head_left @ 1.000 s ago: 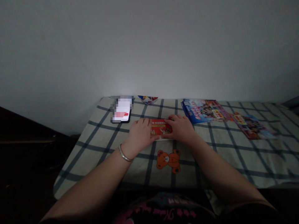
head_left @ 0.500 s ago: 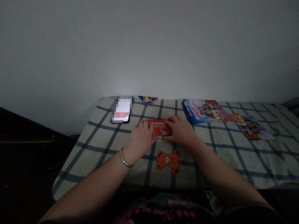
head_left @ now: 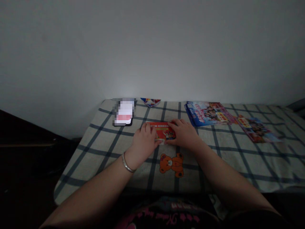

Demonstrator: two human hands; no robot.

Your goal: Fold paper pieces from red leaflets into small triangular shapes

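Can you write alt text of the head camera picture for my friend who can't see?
A left hand and right hand touch a red printed sheet on a checked cloth, with an orange bear picture in front. A phone and triangular paper lie beyond, colourful leaflets to the right.

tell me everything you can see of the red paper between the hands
The red, seemingly rectangular printed paper lies roughly flat on the pale cloth with dark checks. White lettering, a yellow strip, small figures and a whitish near edge show. The bare left hand and bare right hand touch its sides, partly hiding it.
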